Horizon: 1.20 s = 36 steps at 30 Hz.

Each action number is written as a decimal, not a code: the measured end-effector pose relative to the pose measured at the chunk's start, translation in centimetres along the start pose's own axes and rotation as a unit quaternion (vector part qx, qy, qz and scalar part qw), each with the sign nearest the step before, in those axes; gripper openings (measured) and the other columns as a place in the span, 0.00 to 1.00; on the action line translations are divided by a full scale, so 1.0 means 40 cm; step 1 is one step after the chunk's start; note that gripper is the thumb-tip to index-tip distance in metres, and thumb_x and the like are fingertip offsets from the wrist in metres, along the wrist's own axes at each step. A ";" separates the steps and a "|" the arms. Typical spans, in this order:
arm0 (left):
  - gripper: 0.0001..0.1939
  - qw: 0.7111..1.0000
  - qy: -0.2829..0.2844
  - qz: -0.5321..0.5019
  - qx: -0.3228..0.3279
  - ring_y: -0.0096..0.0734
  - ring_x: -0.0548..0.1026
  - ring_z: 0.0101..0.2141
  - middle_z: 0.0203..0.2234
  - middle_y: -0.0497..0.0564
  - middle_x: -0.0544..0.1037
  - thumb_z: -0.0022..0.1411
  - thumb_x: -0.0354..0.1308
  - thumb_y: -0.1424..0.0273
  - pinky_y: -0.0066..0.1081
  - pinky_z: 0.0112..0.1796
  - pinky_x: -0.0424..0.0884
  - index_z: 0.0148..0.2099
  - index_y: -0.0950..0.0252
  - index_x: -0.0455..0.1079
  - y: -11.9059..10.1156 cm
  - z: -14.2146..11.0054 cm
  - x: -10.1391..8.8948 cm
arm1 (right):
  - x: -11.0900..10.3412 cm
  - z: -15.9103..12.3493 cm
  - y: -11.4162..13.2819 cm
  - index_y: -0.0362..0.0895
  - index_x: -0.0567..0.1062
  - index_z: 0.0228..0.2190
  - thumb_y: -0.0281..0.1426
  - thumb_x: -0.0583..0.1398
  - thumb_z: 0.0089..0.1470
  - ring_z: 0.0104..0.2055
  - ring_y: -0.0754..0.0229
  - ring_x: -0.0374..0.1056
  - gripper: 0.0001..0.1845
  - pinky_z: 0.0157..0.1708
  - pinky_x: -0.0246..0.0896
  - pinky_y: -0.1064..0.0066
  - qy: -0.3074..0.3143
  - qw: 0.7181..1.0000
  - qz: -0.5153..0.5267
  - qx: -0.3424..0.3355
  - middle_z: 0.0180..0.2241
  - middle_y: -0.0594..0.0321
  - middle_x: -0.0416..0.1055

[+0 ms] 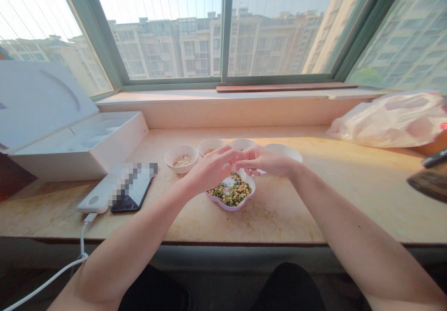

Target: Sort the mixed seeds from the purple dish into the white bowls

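A lilac-rimmed, scalloped bowl [232, 208] holds mixed yellow and dark green beans [240, 190], with some of its pale bottom showing. Over its far side my left hand [218, 164] and my right hand [267, 159] meet at the fingertips. The left fingers curl in, palm down. Bent together, the right fingers touch or nearly touch the left ones. Whatever lies between the fingers is hidden or too small to name. Behind my hands stand a white bowl of pale flakes or slices [182, 158], two more white bowls, and a white dish [286, 150], partly covered by the right hand.
At left are an open white box [118, 138], a white power bank [96, 199] with a cable [83, 236], and a dark phone [134, 194]. A plastic bag [387, 120] lies at right, near a dark object [431, 176]. The counter's front edge runs before my knees.
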State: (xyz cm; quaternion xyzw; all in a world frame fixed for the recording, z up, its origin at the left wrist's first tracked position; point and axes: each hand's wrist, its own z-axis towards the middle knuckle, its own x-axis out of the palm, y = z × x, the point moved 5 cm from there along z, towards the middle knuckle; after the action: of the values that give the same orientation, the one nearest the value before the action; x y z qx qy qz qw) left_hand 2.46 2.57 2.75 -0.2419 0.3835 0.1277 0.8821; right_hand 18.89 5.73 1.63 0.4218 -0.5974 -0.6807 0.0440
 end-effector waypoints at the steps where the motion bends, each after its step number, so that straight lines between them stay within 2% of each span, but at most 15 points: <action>1: 0.18 1.000 -0.003 -0.003 0.003 0.27 0.78 0.38 0.41 0.50 0.77 0.64 0.54 0.84 0.30 0.40 0.76 0.51 0.62 0.73 0.001 0.000 0.001 | 0.011 0.006 0.001 0.42 0.79 0.27 0.53 0.67 0.52 0.20 0.67 0.59 0.25 0.22 0.50 0.72 0.002 1.000 0.011 -0.008 0.20 0.66 0.68; 6: 0.15 1.000 -0.002 -0.005 0.008 0.27 0.78 0.37 0.40 0.50 0.77 0.66 0.55 0.82 0.30 0.40 0.76 0.51 0.62 0.73 0.004 0.002 0.007 | 0.038 0.031 -0.005 0.42 0.74 0.23 0.55 0.68 0.50 0.20 0.69 0.52 0.28 0.21 0.44 0.72 -0.018 0.997 0.066 -0.027 0.17 0.70 0.61; 9: 0.15 1.000 -0.016 0.001 -0.019 0.28 0.78 0.38 0.43 0.51 0.77 0.66 0.56 0.80 0.31 0.40 0.76 0.53 0.61 0.72 0.013 0.003 0.009 | 0.032 0.030 -0.003 0.42 0.75 0.25 0.54 0.69 0.49 0.20 0.69 0.50 0.26 0.22 0.42 0.71 -0.040 0.995 0.084 -0.034 0.17 0.72 0.59; 11: 0.18 0.998 -0.027 0.004 -0.050 0.28 0.78 0.37 0.44 0.52 0.78 0.65 0.57 0.80 0.31 0.40 0.76 0.55 0.61 0.70 0.020 0.003 0.009 | 0.017 0.024 -0.001 0.42 0.77 0.28 0.53 0.68 0.50 0.22 0.68 0.52 0.25 0.23 0.45 0.71 -0.065 0.994 0.078 -0.032 0.19 0.71 0.62; 13: 0.20 0.996 -0.020 0.011 -0.081 0.28 0.78 0.35 0.42 0.51 0.79 0.64 0.57 0.81 0.30 0.39 0.75 0.56 0.62 0.69 0.028 0.002 0.011 | -0.011 0.015 -0.002 0.41 0.79 0.31 0.51 0.67 0.52 0.25 0.65 0.59 0.23 0.26 0.51 0.71 -0.115 0.992 0.040 -0.024 0.23 0.66 0.69; 15: 0.15 0.994 0.020 0.030 -0.098 0.29 0.78 0.35 0.37 0.49 0.80 0.65 0.55 0.81 0.30 0.39 0.74 0.51 0.63 0.72 0.034 0.000 0.020 | -0.054 0.001 -0.006 0.42 0.82 0.33 0.47 0.65 0.55 0.29 0.61 0.66 0.20 0.30 0.57 0.69 -0.192 0.980 -0.045 -0.016 0.28 0.61 0.76; 18: 0.08 0.986 0.121 0.063 -0.093 0.32 0.78 0.35 0.32 0.49 0.79 0.68 0.54 0.78 0.30 0.39 0.72 0.39 0.64 0.72 0.040 -0.005 0.046 | -0.123 -0.022 -0.018 0.43 0.84 0.34 0.41 0.62 0.57 0.33 0.57 0.71 0.15 0.35 0.61 0.66 -0.288 0.932 -0.218 0.010 0.31 0.59 0.79; 21: 0.09 0.973 0.204 0.068 -0.081 0.33 0.79 0.36 0.33 0.49 0.80 0.65 0.53 0.79 0.29 0.37 0.70 0.37 0.63 0.72 0.045 -0.013 0.074 | -0.178 -0.037 -0.047 0.44 0.85 0.35 0.37 0.61 0.58 0.36 0.53 0.74 0.14 0.37 0.63 0.65 -0.307 0.891 -0.326 0.072 0.34 0.56 0.82; 23: 0.10 0.968 0.233 0.063 -0.073 0.33 0.79 0.37 0.34 0.48 0.81 0.64 0.52 0.81 0.28 0.36 0.69 0.37 0.62 0.72 0.046 -0.015 0.086 | -0.209 -0.049 -0.067 0.44 0.85 0.35 0.36 0.60 0.57 0.39 0.51 0.76 0.13 0.37 0.64 0.65 -0.322 0.865 -0.367 0.113 0.37 0.54 0.82; 25: 0.12 0.965 0.246 0.059 -0.065 0.32 0.78 0.37 0.35 0.47 0.80 0.63 0.51 0.82 0.28 0.36 0.68 0.36 0.62 0.72 0.044 -0.016 0.094 | -0.233 -0.061 -0.089 0.45 0.85 0.34 0.35 0.61 0.55 0.40 0.51 0.76 0.12 0.36 0.65 0.66 -0.327 0.848 -0.385 0.161 0.38 0.54 0.83; 28: 0.12 0.965 0.250 0.058 -0.057 0.32 0.78 0.37 0.33 0.47 0.80 0.62 0.51 0.82 0.29 0.37 0.68 0.35 0.63 0.71 0.041 -0.016 0.098 | -0.256 -0.077 -0.122 0.45 0.85 0.32 0.37 0.63 0.51 0.37 0.50 0.76 0.11 0.32 0.63 0.66 -0.309 0.840 -0.383 0.231 0.36 0.54 0.83; 33: 0.11 0.963 0.260 0.060 -0.042 0.32 0.76 0.35 0.32 0.48 0.78 0.63 0.53 0.82 0.30 0.37 0.69 0.34 0.64 0.71 0.037 -0.012 0.104 | -0.260 -0.084 -0.155 0.45 0.80 0.21 0.42 0.63 0.50 0.29 0.50 0.73 0.16 0.28 0.60 0.64 -0.210 0.852 -0.373 0.302 0.24 0.54 0.76; 36: 0.11 0.961 0.264 0.075 -0.039 0.32 0.76 0.34 0.32 0.48 0.78 0.65 0.52 0.82 0.30 0.38 0.70 0.34 0.64 0.71 0.039 -0.013 0.110 | -0.255 -0.085 -0.154 0.46 0.77 0.17 0.45 0.62 0.52 0.28 0.50 0.72 0.20 0.28 0.60 0.63 -0.195 0.852 -0.363 0.324 0.24 0.53 0.75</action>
State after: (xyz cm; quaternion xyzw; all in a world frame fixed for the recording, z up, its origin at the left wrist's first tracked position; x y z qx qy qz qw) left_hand 4.44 3.80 -1.32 -0.2714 0.6146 0.1399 0.7274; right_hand 30.30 10.59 1.94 0.4577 -0.5843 -0.4844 -0.4629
